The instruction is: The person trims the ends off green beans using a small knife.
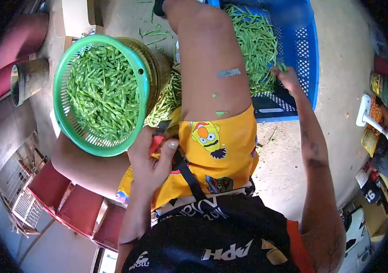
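Observation:
My left hand point(151, 154) is closed round the red handle of a small knife point(157, 137), near my lap. Just above it stands a green basket point(60, 102) full of cut green bean pieces point(103, 91). My right hand point(288, 79) reaches to the right side of a blue crate point(310, 63), its fingers pinched on green beans point(281, 68). Whole long beans point(253, 45) fill the left part of that crate. Between the basket and my leg lies a heap of paler bean pieces point(169, 95).
A metal bucket point(32, 78) lies at the far left, beside dark red seats point(80, 204) lower down. Loose beans point(155, 34) are scattered on the floor. At the right edge are a white-handled object point(364, 109) and another person point(385, 161).

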A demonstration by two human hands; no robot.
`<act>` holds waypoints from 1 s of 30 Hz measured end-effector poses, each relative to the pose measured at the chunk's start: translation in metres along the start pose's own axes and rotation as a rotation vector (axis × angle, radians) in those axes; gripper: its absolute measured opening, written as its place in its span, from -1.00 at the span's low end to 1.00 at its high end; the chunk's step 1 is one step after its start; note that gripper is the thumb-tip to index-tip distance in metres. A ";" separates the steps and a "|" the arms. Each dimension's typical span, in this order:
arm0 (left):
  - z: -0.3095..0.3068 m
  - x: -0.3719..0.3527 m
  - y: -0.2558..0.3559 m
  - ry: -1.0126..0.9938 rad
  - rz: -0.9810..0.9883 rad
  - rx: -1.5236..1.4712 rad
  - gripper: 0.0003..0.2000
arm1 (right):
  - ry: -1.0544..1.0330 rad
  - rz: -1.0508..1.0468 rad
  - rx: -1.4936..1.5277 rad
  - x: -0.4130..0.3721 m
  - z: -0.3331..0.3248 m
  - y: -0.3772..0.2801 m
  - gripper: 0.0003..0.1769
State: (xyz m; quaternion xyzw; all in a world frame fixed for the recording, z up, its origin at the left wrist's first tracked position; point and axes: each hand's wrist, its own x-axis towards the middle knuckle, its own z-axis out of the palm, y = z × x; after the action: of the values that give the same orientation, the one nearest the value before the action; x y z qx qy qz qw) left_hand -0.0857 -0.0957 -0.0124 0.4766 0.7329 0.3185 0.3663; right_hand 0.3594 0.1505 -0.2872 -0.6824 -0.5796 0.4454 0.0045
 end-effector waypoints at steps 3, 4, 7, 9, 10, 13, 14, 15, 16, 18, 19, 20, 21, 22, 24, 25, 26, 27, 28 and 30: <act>-0.001 0.002 -0.010 -0.006 -0.032 -0.026 -0.66 | -0.151 -0.162 -0.622 0.038 0.024 0.055 -0.72; -0.002 0.004 -0.011 -0.004 -0.039 -0.022 -0.66 | -0.304 -0.159 -0.921 0.039 0.028 0.053 -0.64; -0.002 0.009 -0.012 0.003 -0.079 0.018 -0.64 | -0.440 -0.106 -0.825 0.020 0.035 0.034 -0.59; -0.005 0.011 -0.008 -0.017 -0.112 -0.008 -0.64 | -0.348 -0.135 -0.753 0.019 0.042 0.036 -0.68; -0.005 0.012 -0.008 -0.017 -0.115 -0.005 -0.64 | -0.213 -0.172 -0.648 0.023 0.041 0.038 -0.68; -0.004 0.016 -0.003 -0.009 -0.024 -0.055 -0.68 | -0.255 -0.129 -0.167 0.027 0.014 0.040 -0.64; -0.004 0.015 -0.001 -0.046 -0.063 -0.131 -0.69 | -0.173 -0.044 0.095 0.002 0.001 -0.001 -0.61; -0.004 0.015 0.002 -0.082 -0.099 -0.208 -0.70 | -0.089 0.037 0.357 -0.031 -0.004 -0.057 -0.58; -0.002 0.017 0.006 -0.079 -0.084 -0.216 -0.70 | -0.067 0.018 0.490 -0.058 -0.010 -0.092 -0.59; 0.004 0.018 0.020 -0.119 -0.147 -0.234 -0.60 | -0.040 -0.008 0.616 -0.109 -0.016 -0.135 -0.60; 0.008 0.019 0.024 -0.116 -0.138 -0.241 -0.60 | -0.028 -0.036 0.804 -0.133 -0.017 -0.148 -0.66; 0.011 0.020 0.028 -0.130 -0.057 -0.207 -0.62 | -0.019 -0.064 0.994 -0.156 -0.016 -0.161 -0.72; 0.014 0.021 0.032 -0.144 0.023 -0.170 -0.64 | -0.015 -0.071 0.993 -0.181 -0.013 -0.179 -0.72; 0.015 0.021 0.041 -0.176 0.080 -0.130 -0.71 | 0.010 -0.018 1.165 -0.205 -0.009 -0.196 -0.79; 0.020 0.023 0.047 -0.203 0.240 -0.078 -0.71 | -0.022 0.049 1.393 -0.244 0.004 -0.210 -0.88; 0.022 0.023 0.050 -0.229 0.396 -0.023 -0.69 | -0.081 0.055 1.449 -0.259 0.011 -0.213 -0.90; 0.023 0.021 0.051 -0.224 0.401 -0.016 -0.69 | -0.066 0.075 1.399 -0.272 0.019 -0.219 -0.88; 0.025 0.019 0.050 -0.236 0.416 -0.016 -0.67 | -0.105 0.053 1.453 -0.285 0.025 -0.223 -0.88; 0.026 0.017 0.049 -0.247 0.431 -0.016 -0.65 | -0.101 0.048 1.449 -0.293 0.030 -0.227 -0.88; 0.024 0.011 0.048 -0.255 0.410 -0.003 -0.64 | -0.101 0.045 1.448 -0.308 0.039 -0.238 -0.88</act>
State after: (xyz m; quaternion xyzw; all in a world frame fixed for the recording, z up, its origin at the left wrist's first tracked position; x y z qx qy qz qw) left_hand -0.0457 -0.0663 0.0113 0.6512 0.5683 0.3246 0.3842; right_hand 0.1695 -0.0360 -0.0005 -0.4986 -0.1246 0.7484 0.4193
